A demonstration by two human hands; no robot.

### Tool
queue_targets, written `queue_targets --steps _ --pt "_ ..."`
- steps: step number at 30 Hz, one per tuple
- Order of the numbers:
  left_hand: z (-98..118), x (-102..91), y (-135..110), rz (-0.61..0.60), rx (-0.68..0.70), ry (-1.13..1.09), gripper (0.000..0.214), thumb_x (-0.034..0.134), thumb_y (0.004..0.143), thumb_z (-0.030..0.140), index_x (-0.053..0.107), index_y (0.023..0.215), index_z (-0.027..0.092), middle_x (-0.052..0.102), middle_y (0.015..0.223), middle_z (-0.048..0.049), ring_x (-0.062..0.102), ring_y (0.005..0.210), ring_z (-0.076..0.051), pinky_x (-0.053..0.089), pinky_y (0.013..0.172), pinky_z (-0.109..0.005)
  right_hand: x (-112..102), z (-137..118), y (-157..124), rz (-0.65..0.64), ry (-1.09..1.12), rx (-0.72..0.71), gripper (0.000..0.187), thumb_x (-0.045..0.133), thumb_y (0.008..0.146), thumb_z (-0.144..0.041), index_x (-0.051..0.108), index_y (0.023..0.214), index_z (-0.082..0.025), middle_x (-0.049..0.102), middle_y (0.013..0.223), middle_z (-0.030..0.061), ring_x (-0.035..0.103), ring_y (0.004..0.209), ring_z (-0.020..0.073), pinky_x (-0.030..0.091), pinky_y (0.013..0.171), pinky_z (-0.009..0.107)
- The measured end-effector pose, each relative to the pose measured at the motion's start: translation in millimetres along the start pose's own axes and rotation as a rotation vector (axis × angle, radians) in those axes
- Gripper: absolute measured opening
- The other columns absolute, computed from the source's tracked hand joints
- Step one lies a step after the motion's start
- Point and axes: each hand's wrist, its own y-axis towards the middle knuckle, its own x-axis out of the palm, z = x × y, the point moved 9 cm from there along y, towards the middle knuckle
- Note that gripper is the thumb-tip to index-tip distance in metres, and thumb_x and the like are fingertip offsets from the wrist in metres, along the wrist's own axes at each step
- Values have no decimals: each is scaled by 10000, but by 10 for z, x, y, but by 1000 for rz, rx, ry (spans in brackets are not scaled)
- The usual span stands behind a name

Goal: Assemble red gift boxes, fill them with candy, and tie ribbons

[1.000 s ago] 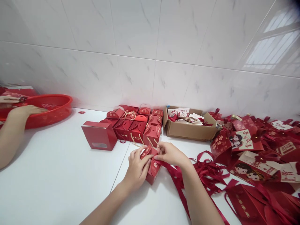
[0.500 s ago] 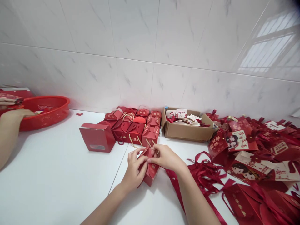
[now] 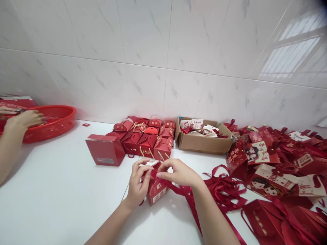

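Observation:
A small red gift box (image 3: 156,191) stands on the white table just in front of me. My left hand (image 3: 138,183) grips its left side and top, fingers curled. My right hand (image 3: 178,173) pinches a dark red ribbon (image 3: 176,189) at the top of the box; the ribbon trails off to the lower right. Behind the box stands a cluster of closed red gift boxes (image 3: 145,134) with cord handles.
A larger red box (image 3: 105,149) stands to the left. An open cardboard box (image 3: 204,143) holds cards. Red ribbons (image 3: 224,187) and flat red bags (image 3: 278,170) cover the right. At far left, another person's hand (image 3: 25,119) reaches into a red basket (image 3: 55,122).
The small box has been turned upright with its front toward me. My right hand now pinches the ribbon at its top. The other person's hand has moved further into the basket.

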Motion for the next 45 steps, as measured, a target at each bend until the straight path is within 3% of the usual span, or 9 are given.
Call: queue_targets --steps 4,8,11,14,19,23,36,41,45 --pt "-71 -30 9 19 -52 -42 132 465 916 191 587 949 232 550 1100 -57 542 1049 -186 472 886 -333 -33 -88 15 91 85 -21 104 625 790 -253 675 731 -183 685 765 7 609 728 144 455 714 252" --pt "-172 -19 -14 26 -178 -78 246 545 880 242 528 1125 221 598 1052 -71 594 960 -188 506 773 -304 -334 -108 -39 356 153 -43 165 583 822 -340 617 783 -183 634 825 31 576 779 153 446 741 275" --pt "-270 -38 -30 59 -294 -104 247 598 850 257 528 1080 200 635 889 -42 630 813 -166 514 742 -294 -498 -63 -88 454 176 -43 206 517 853 -383 559 793 -191 600 871 46 562 809 163 447 752 297" --pt "-362 -104 -19 114 -393 -150 211 615 836 289 522 999 193 639 801 -22 646 761 -158 521 717 -277 -428 2 -44 396 149 -23 176 553 828 -329 566 722 -189 588 1027 65 555 993 186 408 909 331" --pt "-431 -138 9 134 -491 -256 233 638 801 305 505 950 185 639 704 2 655 693 -149 531 676 -261 9 220 141 176 56 111 111 622 769 -223 640 669 -178 574 1148 85 513 1144 228 323 1032 396" --pt "-420 -91 -15 123 -507 -314 255 655 782 304 513 957 184 653 706 -2 663 692 -155 535 683 -269 118 345 200 162 -20 217 113 613 767 -208 659 671 -170 535 1239 108 437 1239 269 260 1068 445" --pt "-417 -65 -44 109 -500 -344 243 656 783 293 518 954 189 640 696 11 647 667 -139 517 654 -240 177 310 211 60 -81 214 200 527 743 -153 580 551 -163 650 1023 61 535 1047 207 354 954 325" --pt "-414 -63 -48 103 -507 -338 231 657 786 296 525 941 188 640 710 2 642 667 -138 516 633 -235 206 282 222 30 -95 178 278 498 718 -114 500 446 -174 656 744 22 564 900 172 385 870 266" --pt "-410 -65 -49 105 -505 -336 236 663 785 309 527 937 191 641 723 -3 646 682 -142 525 638 -238 152 269 209 63 -95 191 269 494 725 -116 506 463 -177 662 761 28 582 926 188 386 889 291"
